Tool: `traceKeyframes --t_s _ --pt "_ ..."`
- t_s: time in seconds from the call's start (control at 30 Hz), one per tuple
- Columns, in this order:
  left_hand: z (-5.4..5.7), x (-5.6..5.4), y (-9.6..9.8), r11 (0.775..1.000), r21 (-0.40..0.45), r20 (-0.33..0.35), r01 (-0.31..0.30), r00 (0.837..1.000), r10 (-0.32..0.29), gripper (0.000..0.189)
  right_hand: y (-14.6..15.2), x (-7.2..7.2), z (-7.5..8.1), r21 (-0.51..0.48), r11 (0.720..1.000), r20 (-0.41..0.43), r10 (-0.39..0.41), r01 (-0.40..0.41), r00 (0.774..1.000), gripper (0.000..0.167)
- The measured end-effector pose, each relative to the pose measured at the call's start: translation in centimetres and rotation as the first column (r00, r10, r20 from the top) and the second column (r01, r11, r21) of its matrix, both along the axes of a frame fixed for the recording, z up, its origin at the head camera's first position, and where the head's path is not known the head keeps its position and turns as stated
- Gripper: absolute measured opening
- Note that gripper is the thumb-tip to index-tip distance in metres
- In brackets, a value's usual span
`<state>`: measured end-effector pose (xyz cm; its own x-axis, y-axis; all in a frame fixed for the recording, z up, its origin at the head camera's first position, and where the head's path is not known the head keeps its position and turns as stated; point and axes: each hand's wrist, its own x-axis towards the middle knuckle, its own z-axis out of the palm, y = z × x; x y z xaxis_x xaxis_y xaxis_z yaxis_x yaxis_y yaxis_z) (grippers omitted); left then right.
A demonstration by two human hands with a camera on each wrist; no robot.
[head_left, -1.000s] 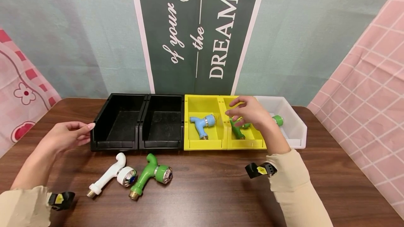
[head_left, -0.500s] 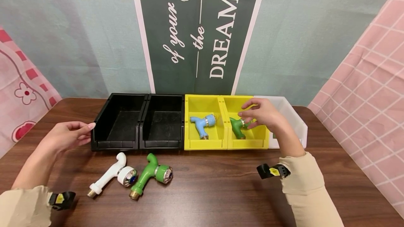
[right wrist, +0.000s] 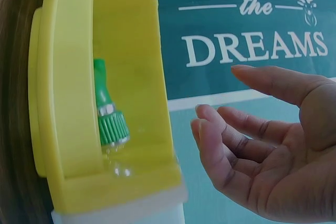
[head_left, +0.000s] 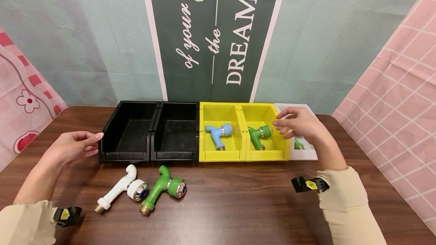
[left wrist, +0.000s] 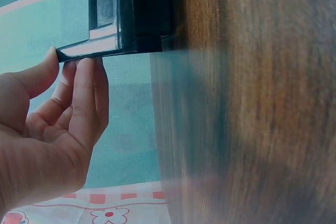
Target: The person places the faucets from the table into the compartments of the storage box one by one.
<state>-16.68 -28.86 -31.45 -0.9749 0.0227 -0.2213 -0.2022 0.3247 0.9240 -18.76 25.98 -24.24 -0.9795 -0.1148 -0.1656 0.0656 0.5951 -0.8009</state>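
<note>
My left hand (head_left: 72, 147) touches the outer side of the left black bin (head_left: 124, 157), thumb tip at its rim and fingertips against the wall in the left wrist view. With loosely bent fingers and nothing in them, my right hand (head_left: 299, 124) hovers over the white bin (head_left: 304, 154) at the right end. Beside it, the right yellow bin (head_left: 267, 155) contains a green faucet (head_left: 257, 138). A blue faucet (head_left: 218, 134) lies in the left yellow bin (head_left: 221, 156). Part of another green faucet (head_left: 299, 144) shows in the white bin, mostly hidden by my right hand.
A white faucet (head_left: 117, 190) and a green faucet (head_left: 159, 190) lie on the brown table (head_left: 231, 199) before the black bins. The second black bin (head_left: 174, 156) stands between the left black bin and the yellow ones. A printed cloth (head_left: 218, 48) hangs behind the row.
My right hand has moved right, from over the right yellow bin to over the white bin, uncovering the green faucet in the yellow one. My left hand has stayed at the black bin.
</note>
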Motion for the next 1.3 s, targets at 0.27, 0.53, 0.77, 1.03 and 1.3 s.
traceKeyframes --t_s 0.27,0.53,0.77,1.03,1.3 --pt "0.0 0.0 0.1 1.000 -0.004 0.001 -0.003 1.000 0.003 0.018 1.8 0.1 0.0 0.061 0.998 0.016 0.006 -0.007 1.000 0.045" --pt "0.1 0.0 0.0 1.000 -0.005 -0.001 -0.004 1.000 0.004 0.019 3.9 0.5 -0.1 0.101 0.995 0.020 -0.020 0.018 1.000 0.049" --pt "0.1 0.1 0.0 1.000 -0.011 0.000 -0.001 1.000 0.001 0.019 6.4 0.5 -0.3 0.113 0.993 -0.010 -0.026 0.027 1.000 0.050" --pt "0.0 0.1 0.1 1.000 -0.021 -0.002 -0.002 1.000 0.001 0.020 9.6 0.5 -0.9 0.100 0.994 -0.056 -0.047 0.052 0.997 0.045" --pt "0.0 0.1 0.1 1.000 -0.016 -0.012 0.001 1.000 -0.001 0.020 11.6 0.9 -1.0 0.115 0.985 -0.064 -0.124 0.131 0.990 0.046"
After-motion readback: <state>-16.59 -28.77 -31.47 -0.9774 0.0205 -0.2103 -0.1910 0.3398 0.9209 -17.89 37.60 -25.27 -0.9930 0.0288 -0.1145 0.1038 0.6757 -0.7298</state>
